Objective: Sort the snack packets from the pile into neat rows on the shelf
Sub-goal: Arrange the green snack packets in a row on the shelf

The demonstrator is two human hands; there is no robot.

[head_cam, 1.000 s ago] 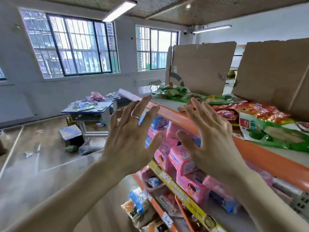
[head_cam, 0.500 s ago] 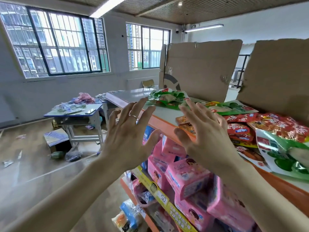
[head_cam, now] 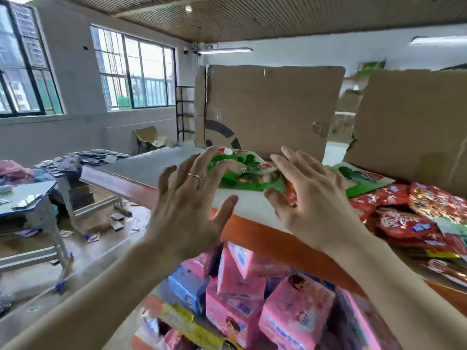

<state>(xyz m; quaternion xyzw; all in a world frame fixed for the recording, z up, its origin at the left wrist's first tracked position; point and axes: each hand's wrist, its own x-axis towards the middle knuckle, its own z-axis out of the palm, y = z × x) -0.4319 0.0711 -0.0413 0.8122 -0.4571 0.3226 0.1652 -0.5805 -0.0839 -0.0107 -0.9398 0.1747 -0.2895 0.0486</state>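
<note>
The left hand (head_cam: 187,198) and right hand (head_cam: 310,198) hung over the front edge of the shelf (head_cam: 252,208), fingers spread wide, holding nothing. Some green packets (head_cam: 242,170) lay just past the hands, near the back edge by the cardboard (head_cam: 273,109). The red packets (head_cam: 409,218) lay piled along the front edge to the right. Some pink boxes (head_cam: 293,311) sat below.

White, orange-edged shelf (head_cam: 252,205); green packets (head_cam: 242,170), red packets (head_cam: 404,221), cardboard (head_cam: 273,109)

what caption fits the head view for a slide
Left hand and right hand, open, reach toward green snack packets on the top shelf, red packets piled alongside
</note>
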